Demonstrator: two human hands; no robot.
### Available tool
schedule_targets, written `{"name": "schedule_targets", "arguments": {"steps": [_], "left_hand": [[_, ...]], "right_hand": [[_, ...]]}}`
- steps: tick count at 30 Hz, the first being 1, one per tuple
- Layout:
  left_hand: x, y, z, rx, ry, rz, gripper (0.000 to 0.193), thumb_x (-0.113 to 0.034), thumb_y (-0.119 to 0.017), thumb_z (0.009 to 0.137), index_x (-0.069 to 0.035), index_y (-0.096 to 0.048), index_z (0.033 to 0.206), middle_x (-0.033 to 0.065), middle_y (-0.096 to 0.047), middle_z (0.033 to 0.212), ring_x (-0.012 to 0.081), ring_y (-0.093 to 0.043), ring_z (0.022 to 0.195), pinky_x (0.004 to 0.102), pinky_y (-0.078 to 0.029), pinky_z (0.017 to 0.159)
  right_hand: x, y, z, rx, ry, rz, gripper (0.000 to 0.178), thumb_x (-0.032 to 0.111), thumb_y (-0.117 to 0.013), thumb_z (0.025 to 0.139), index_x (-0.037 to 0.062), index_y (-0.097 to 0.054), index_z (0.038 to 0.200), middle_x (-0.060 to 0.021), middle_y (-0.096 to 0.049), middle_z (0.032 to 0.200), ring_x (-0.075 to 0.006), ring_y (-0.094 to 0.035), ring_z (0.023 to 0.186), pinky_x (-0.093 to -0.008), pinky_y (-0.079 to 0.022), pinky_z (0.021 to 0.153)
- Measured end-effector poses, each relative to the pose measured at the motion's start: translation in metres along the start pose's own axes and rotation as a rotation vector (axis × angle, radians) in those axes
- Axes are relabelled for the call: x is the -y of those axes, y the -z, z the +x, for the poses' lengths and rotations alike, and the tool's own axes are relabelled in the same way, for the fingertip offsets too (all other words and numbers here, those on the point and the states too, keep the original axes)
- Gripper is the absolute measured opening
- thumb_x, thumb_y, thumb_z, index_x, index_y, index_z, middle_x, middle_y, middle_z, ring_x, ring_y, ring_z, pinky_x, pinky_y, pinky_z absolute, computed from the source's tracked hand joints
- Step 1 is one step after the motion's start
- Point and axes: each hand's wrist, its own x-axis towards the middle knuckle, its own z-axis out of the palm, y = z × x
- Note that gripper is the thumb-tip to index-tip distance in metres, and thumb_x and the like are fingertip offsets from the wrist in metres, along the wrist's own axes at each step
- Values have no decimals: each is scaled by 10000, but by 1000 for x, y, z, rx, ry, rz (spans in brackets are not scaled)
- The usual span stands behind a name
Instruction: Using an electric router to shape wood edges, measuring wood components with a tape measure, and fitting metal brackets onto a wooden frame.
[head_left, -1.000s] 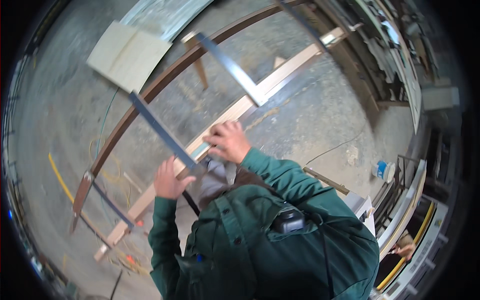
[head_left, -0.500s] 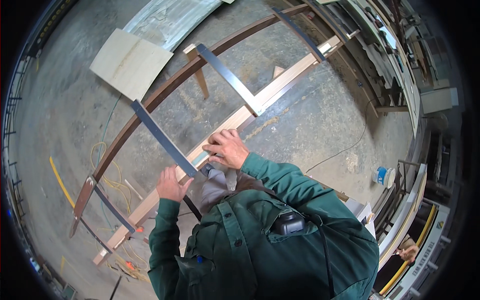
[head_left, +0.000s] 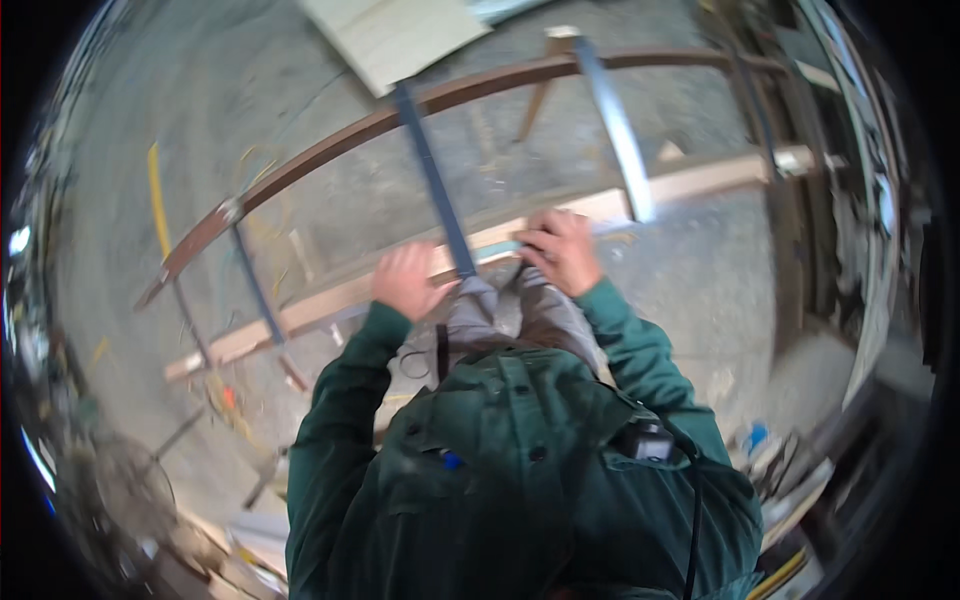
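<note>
Below me lies a long pale wooden rail (head_left: pixel 700 178), joined by dark crossbars (head_left: pixel 432 170) to a brown curved rail (head_left: pixel 330 143). My left hand (head_left: pixel 405 280) is on the pale rail just left of a crossbar, fingers bent over its top and thumb toward the bar. On the other side of that crossbar, my right hand (head_left: pixel 566 252) has its fingers curled at the end of a narrow pale green strip (head_left: pixel 497 250) lying along the rail. Motion blurs the picture, and the undersides of both hands are hidden.
A pale board (head_left: pixel 410 40) lies on the concrete floor beyond the frame. At the left is a yellow strip (head_left: pixel 158 200). Wooden stock and boards line the right side, with a blue-and-white tub (head_left: pixel 757 438) low on the right.
My view has turned, so the frame lies more level across it and both hands appear higher and farther right. Both hands keep their places on the rail beside the same crossbar.
</note>
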Motion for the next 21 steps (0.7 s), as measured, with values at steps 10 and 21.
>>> {"name": "schedule_targets", "arguments": {"steps": [10, 21], "left_hand": [[-3, -12, -2, -93, -81, 69, 665, -566, -580, 773, -44, -539, 1184, 76, -555, 1104, 233, -515, 1008, 348, -391, 885], [-2, -3, 2, -59, -49, 74, 673, -531, -663, 705, -66, -538, 1175, 49, -533, 996, 204, -511, 948, 323, -387, 817]], "right_hand": [[13, 11, 6, 55, -10, -97, 237, 153, -709, 716, 156, -692, 952, -24, -547, 888, -233, -506, 851, -373, -350, 766], [8, 9, 4, 72, -59, -95, 271, 180, -712, 712, 189, -681, 980, 8, -539, 877, -209, -514, 849, -368, -356, 779]]}}
